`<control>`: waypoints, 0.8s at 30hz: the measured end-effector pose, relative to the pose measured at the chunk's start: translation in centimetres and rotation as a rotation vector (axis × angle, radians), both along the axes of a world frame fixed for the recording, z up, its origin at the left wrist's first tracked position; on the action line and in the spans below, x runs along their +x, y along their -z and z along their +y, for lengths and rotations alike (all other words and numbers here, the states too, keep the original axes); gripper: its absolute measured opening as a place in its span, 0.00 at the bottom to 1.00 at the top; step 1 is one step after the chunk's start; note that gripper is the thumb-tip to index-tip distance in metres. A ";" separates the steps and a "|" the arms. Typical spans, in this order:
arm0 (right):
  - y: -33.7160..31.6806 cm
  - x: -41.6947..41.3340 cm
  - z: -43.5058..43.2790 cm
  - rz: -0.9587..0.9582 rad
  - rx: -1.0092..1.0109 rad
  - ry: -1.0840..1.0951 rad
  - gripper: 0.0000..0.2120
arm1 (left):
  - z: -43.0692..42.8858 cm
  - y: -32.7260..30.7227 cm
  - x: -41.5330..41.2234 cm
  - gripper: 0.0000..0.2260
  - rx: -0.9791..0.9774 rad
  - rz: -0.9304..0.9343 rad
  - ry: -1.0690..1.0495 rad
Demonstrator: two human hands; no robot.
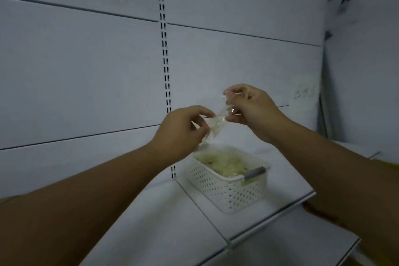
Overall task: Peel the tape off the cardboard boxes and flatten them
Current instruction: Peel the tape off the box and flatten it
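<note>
A person is standing at a white shelf (pixel 269 242) with both bare arms reaching forward. Between the hands, a crumpled strip of clear tape (pixel 217 122) is hanging in the air, its long axis slanting from upper right down to lower left. The right hand (pixel 251 110) is pinching the strip's upper end, its grip closed on the tape between thumb and fingertips. The left hand (pixel 183 131), slightly lower and to the left, is closing its fingers on the strip's lower part. Directly below the hands, a white perforated basket (pixel 233 188) is sitting on the shelf, already holding a heap of what looks like wadded clear tape. The tape's lower end is dangling just above the basket's far left rim, so the coming move is probably balling it up and dropping it straight down. No cardboard boxes are in view; a yellowish edge at the far right is too unclear to name.
</note>
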State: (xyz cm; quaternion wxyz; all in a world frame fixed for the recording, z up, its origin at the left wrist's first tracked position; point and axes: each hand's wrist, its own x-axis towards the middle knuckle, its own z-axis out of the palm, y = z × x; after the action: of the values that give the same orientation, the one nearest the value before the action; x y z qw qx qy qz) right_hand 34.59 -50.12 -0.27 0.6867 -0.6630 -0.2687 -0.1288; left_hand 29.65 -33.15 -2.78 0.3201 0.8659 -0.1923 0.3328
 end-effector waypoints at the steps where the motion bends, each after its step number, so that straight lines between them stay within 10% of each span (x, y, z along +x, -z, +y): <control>1: 0.3 0.5 -1.5 0.013 0.040 -0.045 0.02 | -0.2 -0.2 1.1 0.11 0.045 -0.045 -0.043; 6: 3.4 4.3 -5.8 -0.039 -0.091 0.063 0.09 | -0.8 -0.1 6.6 0.09 0.241 -0.124 -0.184; 12: 7.0 10.2 -6.6 -0.492 -0.822 0.620 0.20 | -0.9 3.3 13.7 0.20 0.279 0.247 -0.064; 19: 10.5 12.6 -5.6 -0.262 -1.466 0.124 0.20 | -3.5 7.9 20.1 0.17 0.264 0.659 -0.061; 24: 11.3 12.7 -6.4 -0.164 -1.362 -0.004 0.23 | -4.1 9.5 22.6 0.21 0.299 0.768 -0.131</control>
State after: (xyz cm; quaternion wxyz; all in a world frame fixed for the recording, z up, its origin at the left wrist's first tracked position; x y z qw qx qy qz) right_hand 47.27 -56.51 -11.58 0.0945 -0.9346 -0.3423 0.0203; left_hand 52.25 -37.25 -12.28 0.2175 0.9744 -0.0496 -0.0261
